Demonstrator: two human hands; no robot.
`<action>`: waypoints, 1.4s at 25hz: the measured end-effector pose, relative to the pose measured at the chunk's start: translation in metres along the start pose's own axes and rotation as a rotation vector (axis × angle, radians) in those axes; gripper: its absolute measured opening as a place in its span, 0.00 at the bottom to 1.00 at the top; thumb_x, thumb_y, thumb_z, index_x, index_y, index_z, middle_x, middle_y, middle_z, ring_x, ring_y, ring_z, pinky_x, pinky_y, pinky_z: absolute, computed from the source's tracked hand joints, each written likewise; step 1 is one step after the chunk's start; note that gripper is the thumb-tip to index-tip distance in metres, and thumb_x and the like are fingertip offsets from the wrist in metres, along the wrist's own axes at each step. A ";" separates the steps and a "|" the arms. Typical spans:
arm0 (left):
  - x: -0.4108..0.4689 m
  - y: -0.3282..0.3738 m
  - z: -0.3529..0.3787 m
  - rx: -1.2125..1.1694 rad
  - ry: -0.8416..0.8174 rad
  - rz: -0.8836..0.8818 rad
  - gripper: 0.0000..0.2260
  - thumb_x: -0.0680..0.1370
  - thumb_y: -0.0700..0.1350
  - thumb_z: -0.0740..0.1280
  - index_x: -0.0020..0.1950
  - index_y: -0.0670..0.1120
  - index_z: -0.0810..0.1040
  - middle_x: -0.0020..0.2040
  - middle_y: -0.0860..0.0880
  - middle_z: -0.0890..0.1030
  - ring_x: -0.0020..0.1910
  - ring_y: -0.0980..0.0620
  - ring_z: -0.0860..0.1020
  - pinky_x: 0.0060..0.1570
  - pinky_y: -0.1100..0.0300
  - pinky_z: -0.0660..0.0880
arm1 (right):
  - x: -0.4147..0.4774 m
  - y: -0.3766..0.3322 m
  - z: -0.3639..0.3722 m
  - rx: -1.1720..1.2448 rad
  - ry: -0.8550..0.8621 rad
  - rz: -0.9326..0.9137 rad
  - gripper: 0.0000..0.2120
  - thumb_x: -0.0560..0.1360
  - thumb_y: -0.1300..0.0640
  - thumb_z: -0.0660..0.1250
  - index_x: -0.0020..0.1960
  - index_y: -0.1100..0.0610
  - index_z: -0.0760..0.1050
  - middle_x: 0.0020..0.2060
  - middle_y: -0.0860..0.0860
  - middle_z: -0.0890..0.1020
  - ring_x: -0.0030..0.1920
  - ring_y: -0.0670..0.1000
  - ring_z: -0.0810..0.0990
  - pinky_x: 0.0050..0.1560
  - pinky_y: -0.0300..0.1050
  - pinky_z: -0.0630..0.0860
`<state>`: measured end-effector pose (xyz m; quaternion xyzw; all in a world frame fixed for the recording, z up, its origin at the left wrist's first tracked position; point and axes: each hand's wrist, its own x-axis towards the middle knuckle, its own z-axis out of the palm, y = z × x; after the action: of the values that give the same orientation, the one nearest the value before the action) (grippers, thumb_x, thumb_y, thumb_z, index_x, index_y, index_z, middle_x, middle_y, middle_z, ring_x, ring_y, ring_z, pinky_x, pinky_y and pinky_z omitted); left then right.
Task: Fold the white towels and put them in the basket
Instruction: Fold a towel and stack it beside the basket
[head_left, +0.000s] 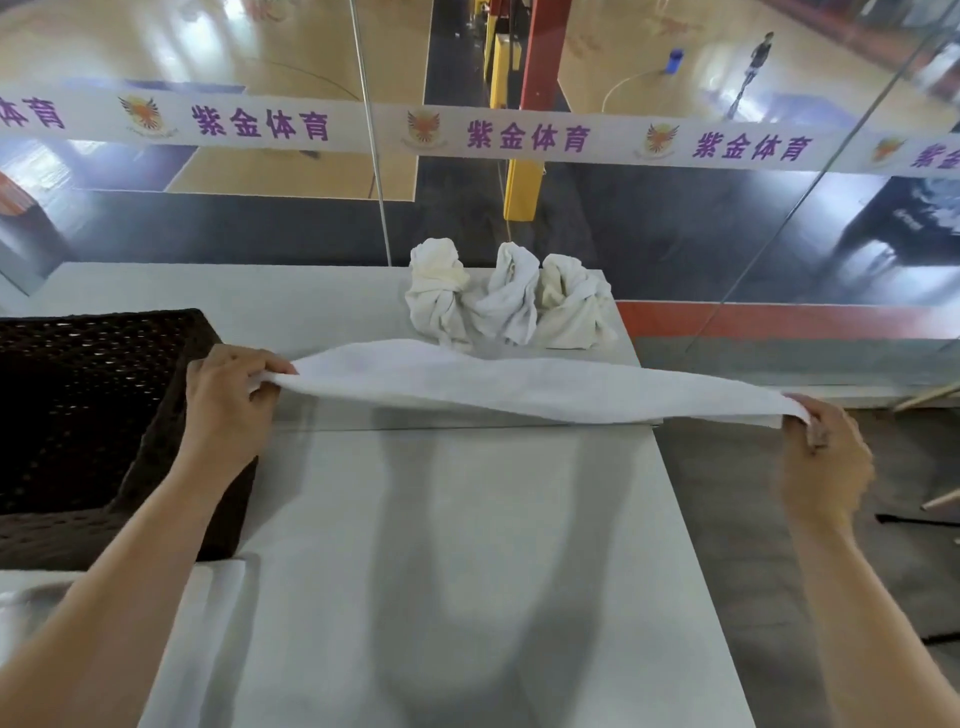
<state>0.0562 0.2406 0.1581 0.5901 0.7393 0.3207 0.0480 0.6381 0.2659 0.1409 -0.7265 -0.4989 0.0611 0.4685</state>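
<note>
A white towel is stretched level in the air above the grey table, casting a shadow on it. My left hand pinches its left end beside the basket. My right hand grips its right end, just past the table's right edge. Three crumpled white towels stand in a row at the table's far edge, behind the stretched one. The dark woven basket sits at the left of the table; its inside looks dark and I cannot tell what it holds.
A glass wall with a white banner of purple lettering rises right behind the table; a sports court lies below it. Wooden sticks lie on the grey floor to the right. Something white lies at the near left.
</note>
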 end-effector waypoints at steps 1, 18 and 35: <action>-0.019 -0.009 0.011 0.013 -0.013 -0.028 0.14 0.74 0.32 0.69 0.46 0.53 0.82 0.50 0.49 0.79 0.53 0.49 0.73 0.61 0.51 0.67 | -0.019 0.016 -0.003 -0.023 -0.048 0.009 0.12 0.79 0.60 0.64 0.60 0.57 0.80 0.54 0.56 0.82 0.54 0.56 0.79 0.54 0.46 0.72; -0.311 0.090 0.153 0.160 -0.867 0.095 0.22 0.74 0.45 0.69 0.68 0.53 0.73 0.67 0.50 0.75 0.65 0.46 0.72 0.64 0.54 0.67 | -0.273 0.174 -0.052 -0.382 -0.881 0.065 0.14 0.75 0.62 0.71 0.58 0.51 0.84 0.48 0.46 0.80 0.55 0.55 0.79 0.52 0.43 0.70; -0.418 0.195 0.163 -0.023 -0.870 0.315 0.08 0.79 0.52 0.58 0.49 0.50 0.72 0.40 0.53 0.76 0.50 0.51 0.71 0.47 0.59 0.63 | -0.301 0.144 -0.075 0.092 -0.656 0.989 0.14 0.83 0.50 0.63 0.61 0.61 0.73 0.48 0.58 0.82 0.48 0.58 0.83 0.43 0.55 0.82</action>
<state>0.4187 -0.0498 0.0045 0.7743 0.5483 0.0546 0.3112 0.6275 -0.0250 -0.0380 -0.7949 -0.2167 0.5149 0.2369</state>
